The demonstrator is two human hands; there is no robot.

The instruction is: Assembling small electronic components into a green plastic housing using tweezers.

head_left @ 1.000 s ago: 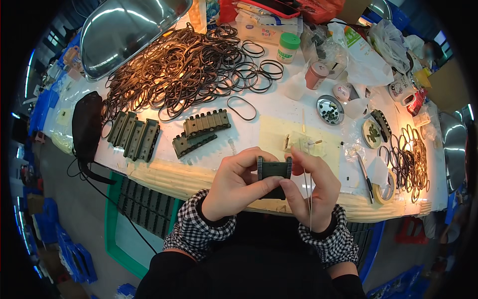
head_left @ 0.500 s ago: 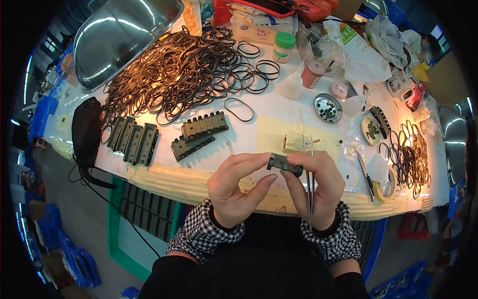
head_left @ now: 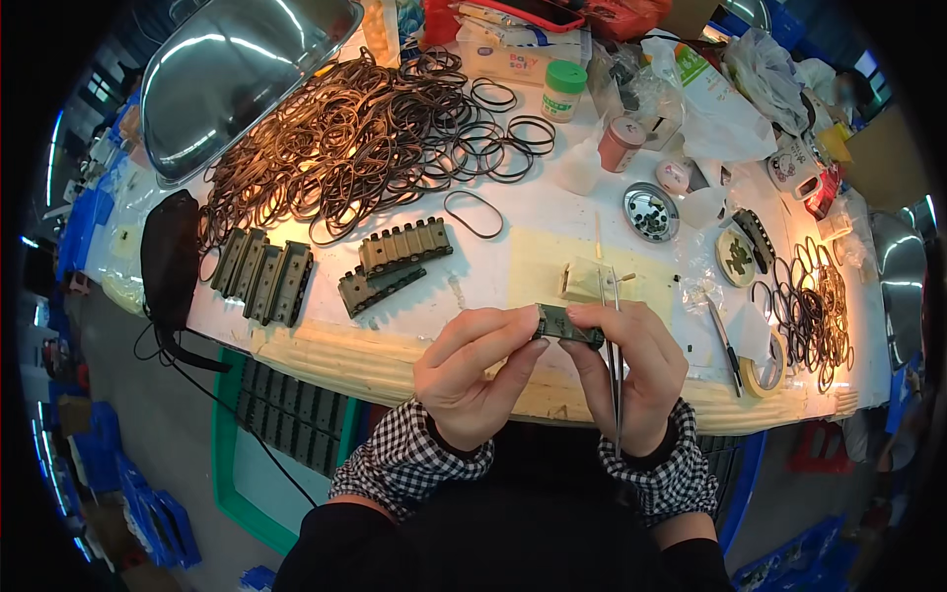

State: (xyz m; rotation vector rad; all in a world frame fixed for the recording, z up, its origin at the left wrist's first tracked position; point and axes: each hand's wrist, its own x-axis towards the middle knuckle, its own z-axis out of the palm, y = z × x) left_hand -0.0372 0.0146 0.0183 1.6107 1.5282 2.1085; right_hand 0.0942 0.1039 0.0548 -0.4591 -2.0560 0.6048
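Note:
Between my two hands, over the table's near edge, is a small dark green grooved block (head_left: 569, 325). My left hand (head_left: 472, 373) pinches its left end with thumb and fingertips. At the other end, the thumb and index finger of my right hand (head_left: 643, 373) grip it. A pair of metal tweezers (head_left: 617, 390) is also tucked in my right hand, its tips pointing away from me. Beyond the hands lies a small pale block-like object (head_left: 584, 281) on a yellowish sheet. To the left rest two stacked ridged green rails (head_left: 404, 249) and several more grooved green rails (head_left: 264, 276) side by side.
A big heap of dark rubber-like rings (head_left: 345, 138) covers the far left, beside a shiny metal lamp hood (head_left: 232, 84). On the right are a metal dish of small dark pieces (head_left: 651, 212), a pen-like tool (head_left: 725, 345), a tape roll (head_left: 764, 373) and more rings (head_left: 814, 311).
My left thumb, held apart from the block before, has closed onto its left end together with the fingers. The block has turned a little, showing more of its face.

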